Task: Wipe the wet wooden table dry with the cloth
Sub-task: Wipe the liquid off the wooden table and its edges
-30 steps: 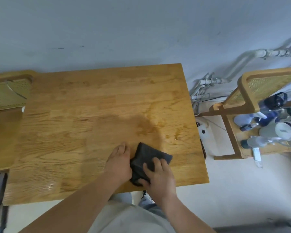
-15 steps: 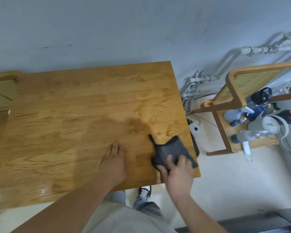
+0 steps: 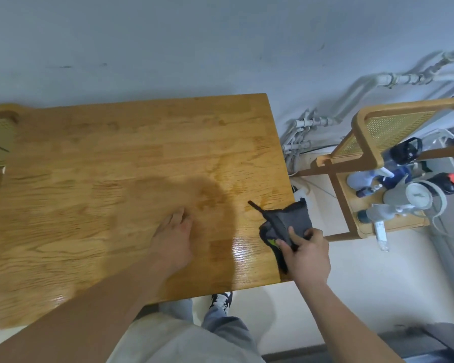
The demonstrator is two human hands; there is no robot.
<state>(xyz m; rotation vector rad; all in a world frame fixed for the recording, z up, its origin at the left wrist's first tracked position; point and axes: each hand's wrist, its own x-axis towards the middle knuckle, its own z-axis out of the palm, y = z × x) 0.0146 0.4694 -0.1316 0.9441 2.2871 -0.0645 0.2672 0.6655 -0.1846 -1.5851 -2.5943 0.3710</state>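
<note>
Shifted rightward since earlier frames: cloth [image 3: 290,221], dark grey, now at the 4 o'clock edge of the wooden table [image 3: 116,166], partly overhanging. Item, right hand [image 3: 308,255]: fingers curled, grasping the cloth's near end. Item, left hand [image 3: 174,238]: released, flat on the tabletop at 9 o'clock of the cloth, well apart. Item, wet sheen [image 3: 247,254]: between the hands.

Honey-brown table [image 3: 116,166] had streaky wood grain, with a pale glossy sheen between left hand [image 3: 173,237] and right hand [image 3: 308,254]. Dark grey cloth [image 3: 291,221] in right hand had a yellow-green mark by the fingers. The chair [image 3: 362,132] right of right hand was tan, with a cream woven-cane panel. The shoe [image 3: 222,301] below both hands was black-and-white.
</note>
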